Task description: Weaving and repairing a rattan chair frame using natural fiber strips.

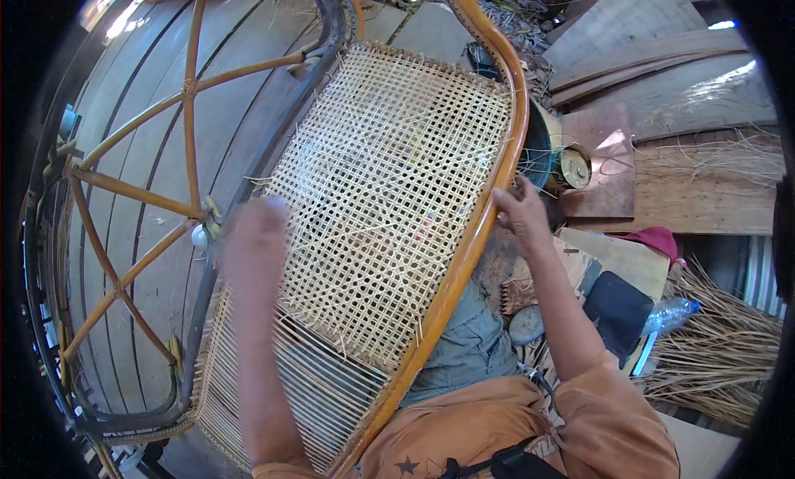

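Note:
Across my lap lies a chair frame (495, 199) of varnished, orange-brown bent wood, its long right rail slanting between my hands. Woven cane webbing (389, 173) in a pale open lattice fills the upper part. Below it, the strands (323, 380) run mostly one way, side by side. My left hand (255, 235) is smeared by motion over the left edge of the webbing, so its fingers cannot be made out. Beside the right rail is my right hand (522, 216), thumb and forefinger apart, other fingers partly curled; no strand shows in it.
Thin crossed poles (189, 88) join the dark frame on the left. At right stand a tin can (573, 165) and a dark green bucket (537, 148). A plastic bottle (671, 315), a black flat pad (617, 313) and a bundle of dry strands (720, 355) lie nearer.

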`<state>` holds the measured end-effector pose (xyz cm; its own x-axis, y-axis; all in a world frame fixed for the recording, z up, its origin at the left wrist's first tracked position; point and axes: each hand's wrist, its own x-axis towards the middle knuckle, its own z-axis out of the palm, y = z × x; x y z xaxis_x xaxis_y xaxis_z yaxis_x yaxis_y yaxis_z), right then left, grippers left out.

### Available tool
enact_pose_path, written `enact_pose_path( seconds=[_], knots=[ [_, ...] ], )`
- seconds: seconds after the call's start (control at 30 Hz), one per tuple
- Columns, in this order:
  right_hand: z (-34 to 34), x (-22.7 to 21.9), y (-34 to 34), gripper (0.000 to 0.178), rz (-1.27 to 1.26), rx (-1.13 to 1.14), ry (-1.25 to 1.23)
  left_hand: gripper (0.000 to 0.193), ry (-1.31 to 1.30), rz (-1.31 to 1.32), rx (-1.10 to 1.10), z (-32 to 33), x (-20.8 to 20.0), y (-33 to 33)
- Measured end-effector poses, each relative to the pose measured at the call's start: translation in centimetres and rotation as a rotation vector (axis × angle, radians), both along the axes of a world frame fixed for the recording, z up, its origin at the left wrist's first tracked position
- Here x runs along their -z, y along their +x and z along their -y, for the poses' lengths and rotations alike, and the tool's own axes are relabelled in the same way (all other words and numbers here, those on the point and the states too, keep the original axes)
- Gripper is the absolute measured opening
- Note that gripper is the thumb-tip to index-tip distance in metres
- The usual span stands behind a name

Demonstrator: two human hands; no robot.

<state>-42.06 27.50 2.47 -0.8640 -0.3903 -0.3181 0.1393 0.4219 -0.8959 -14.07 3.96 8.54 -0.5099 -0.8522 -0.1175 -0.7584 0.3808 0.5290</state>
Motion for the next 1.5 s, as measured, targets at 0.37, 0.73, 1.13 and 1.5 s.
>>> enact_pose_path(
  seconds=[0.37, 0.73, 1.13, 1.5],
  knots=[
    [2.8, 1.1, 2.8, 0.065, 0.100, 0.006, -0.224, 0.037, 0.337, 0.120, 0.300, -3.8, 5.6, -4.3],
    [2.6, 1.6, 2.3, 0.062, 0.044, -0.044, -0.174, 0.037, 0.675, 0.088, 0.209, -2.6, 7.0, -4.6],
    [1.5, -1.3, 1.4, 0.057, -0.047, -0.207, 0.000, 0.031, 0.593, -0.161, -0.173, -2.3, 4.6, -2.3],
    [-1.8, -7.8, 10.8, 0.044, 0.237, -0.923, 0.195, 0.041, 0.998, -0.811, -0.186, -16.6, 1.7, -6.4]
  ],
)
